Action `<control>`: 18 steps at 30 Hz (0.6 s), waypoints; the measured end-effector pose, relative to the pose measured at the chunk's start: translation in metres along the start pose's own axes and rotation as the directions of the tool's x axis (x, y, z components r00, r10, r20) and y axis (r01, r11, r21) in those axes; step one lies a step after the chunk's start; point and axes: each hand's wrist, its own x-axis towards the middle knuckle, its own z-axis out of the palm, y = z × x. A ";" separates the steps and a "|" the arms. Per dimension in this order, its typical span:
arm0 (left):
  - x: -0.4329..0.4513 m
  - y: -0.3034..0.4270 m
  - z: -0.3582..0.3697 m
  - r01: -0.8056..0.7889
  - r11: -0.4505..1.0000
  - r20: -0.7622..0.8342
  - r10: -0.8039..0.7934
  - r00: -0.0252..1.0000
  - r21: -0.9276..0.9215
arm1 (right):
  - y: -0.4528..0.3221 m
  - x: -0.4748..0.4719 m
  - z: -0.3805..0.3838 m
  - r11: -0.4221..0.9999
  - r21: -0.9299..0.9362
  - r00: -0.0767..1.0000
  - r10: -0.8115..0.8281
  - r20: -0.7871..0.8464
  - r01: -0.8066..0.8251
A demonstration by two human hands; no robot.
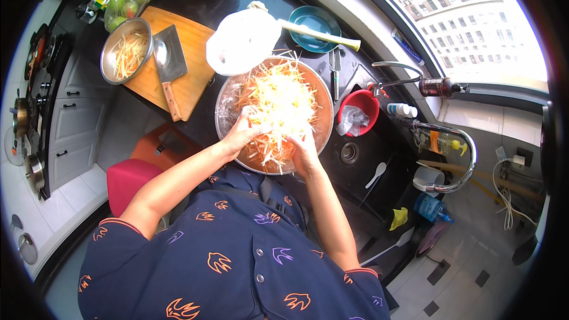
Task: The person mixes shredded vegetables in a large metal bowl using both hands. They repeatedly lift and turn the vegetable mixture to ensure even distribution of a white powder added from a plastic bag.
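Between both hands is a large heap of orange and pale vegetable shreds (280,102), lifted above a wide round metal basin (326,118). My left hand (243,135) grips the heap from its left side, with the fingertips buried in shreds. On the right side my right hand (304,153) holds it too, its fingers partly hidden. Strong light washes out the middle of the heap. A crumpled white plastic bag (243,42) touches the basin's far rim. More shreds lie in a metal bowl (148,49) beside a cleaver (171,60) on the wooden cutting board (195,49).
Right of the basin are a knife (335,75), a red plastic tub (377,111) and the black sink (329,155) with a curved faucet (473,155). Behind stand a teal plate (316,14) and a long pale green stalk (322,34). Bagged green vegetables (126,0) lie far left.
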 end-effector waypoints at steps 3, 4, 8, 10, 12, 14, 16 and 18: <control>0.001 -0.004 -0.003 -0.127 0.988 0.035 0.125 0.992 0.087 | -0.010 -0.004 -0.001 1.000 -0.008 0.999 -0.027 0.039 0.027; 0.003 -0.006 -0.006 -0.180 0.976 0.059 0.173 0.983 0.126 | -0.017 -0.008 0.002 0.998 -0.034 0.998 -0.047 0.051 0.049; 0.002 -0.002 -0.005 -0.359 0.861 0.105 0.345 0.933 0.360 | -0.034 -0.019 0.018 0.973 -0.162 0.982 -0.149 0.116 0.167; -0.004 0.011 -0.002 -0.407 0.723 0.153 0.393 0.907 0.558 | -0.038 -0.022 0.022 0.961 -0.193 0.976 -0.173 0.128 0.196; -0.009 0.023 0.000 -0.432 0.624 0.186 0.421 0.888 0.651 | -0.041 -0.026 0.026 0.958 -0.212 0.978 -0.172 0.114 0.194; -0.009 0.031 0.002 -0.453 0.599 0.196 0.445 0.874 0.661 | -0.043 -0.028 0.030 0.962 -0.221 0.986 -0.150 0.073 0.163; -0.006 0.034 0.003 -0.453 0.610 0.194 0.442 0.876 0.651 | -0.039 -0.027 0.029 0.918 -0.293 0.964 -0.252 0.087 0.267; -0.009 0.045 0.009 -0.437 0.619 0.177 0.436 0.882 0.652 | -0.037 -0.025 0.026 0.819 -0.412 0.915 -0.381 0.131 0.400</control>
